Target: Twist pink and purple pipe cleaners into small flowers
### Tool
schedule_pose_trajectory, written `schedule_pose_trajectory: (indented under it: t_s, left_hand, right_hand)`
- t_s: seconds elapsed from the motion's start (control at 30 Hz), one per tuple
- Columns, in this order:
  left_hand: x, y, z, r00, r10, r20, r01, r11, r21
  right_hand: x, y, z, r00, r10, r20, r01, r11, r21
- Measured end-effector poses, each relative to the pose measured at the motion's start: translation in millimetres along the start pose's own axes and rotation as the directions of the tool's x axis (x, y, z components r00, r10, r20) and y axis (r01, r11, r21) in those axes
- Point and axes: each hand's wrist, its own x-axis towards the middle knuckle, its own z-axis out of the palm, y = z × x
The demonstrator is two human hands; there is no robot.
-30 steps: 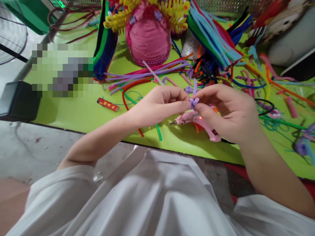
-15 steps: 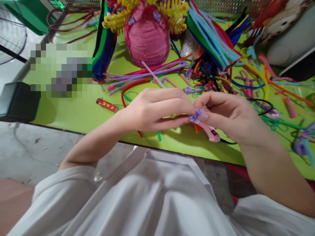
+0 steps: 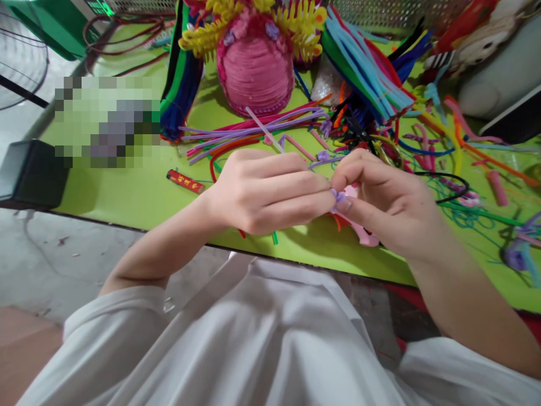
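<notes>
A small purple pipe-cleaner flower [image 3: 337, 197] is pinched at the fingertips of both hands, which meet above the front of the table. My left hand [image 3: 266, 192] is closed, its back turned up, and its fingers cover much of the flower. My right hand [image 3: 384, 203] grips the flower's right side between thumb and index finger. Just under the hands lies a pink glue gun [image 3: 367, 238], partly hidden by them. Behind the left hand a whitish glue stick [image 3: 264, 128] leans across purple pipe cleaners [image 3: 236, 132].
A pink headdress [image 3: 256, 73] with yellow fronds stands at the back. Pipe-cleaner bundles [image 3: 363, 67] flank it. On the left are a red lighter-like stick [image 3: 185, 181] and a black box [image 3: 34, 172]. Loose coloured pieces and green thread [image 3: 465, 208] clutter the right.
The left fingers have closed further over the flower, hiding more of it. The right hand has tilted slightly and now covers more of the glue gun.
</notes>
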Motion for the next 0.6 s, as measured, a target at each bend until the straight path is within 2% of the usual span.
schedule_pose_trajectory:
  t_s: [0.1, 0.27, 0.47, 0.53, 0.6]
  left_hand:
    - [1.3, 2.4, 1.6, 0.999, -0.017, 0.038, 0.017, 1.0, -0.002]
    - [3.8, 8.3, 4.8, 0.987, 0.01, -0.159, -0.013, 1.0, -0.017]
    - [4.0, 12.9, 10.5, 0.981, -0.045, -0.188, 0.02, 0.991, -0.13]
    - [5.3, 14.9, 12.4, 0.971, -0.11, -0.211, 0.066, 0.977, -0.202]
    - [8.1, 17.5, 12.9, 0.963, -0.199, -0.184, 0.132, 0.938, -0.321]
  right_hand:
    - [1.4, -0.6, 3.0, 0.999, 0.018, 0.039, -0.021, 0.997, 0.069]
    - [1.1, 3.4, 6.0, 0.999, -0.01, 0.032, 0.007, 0.994, 0.11]
    - [-2.0, 11.5, 3.4, 0.984, -0.177, -0.009, 0.177, 0.982, 0.073]
    - [-2.0, 14.6, 3.8, 0.967, -0.25, -0.045, 0.252, 0.967, 0.032]
    - [-1.4, 16.6, 5.2, 0.939, -0.332, -0.087, 0.332, 0.943, -0.022]
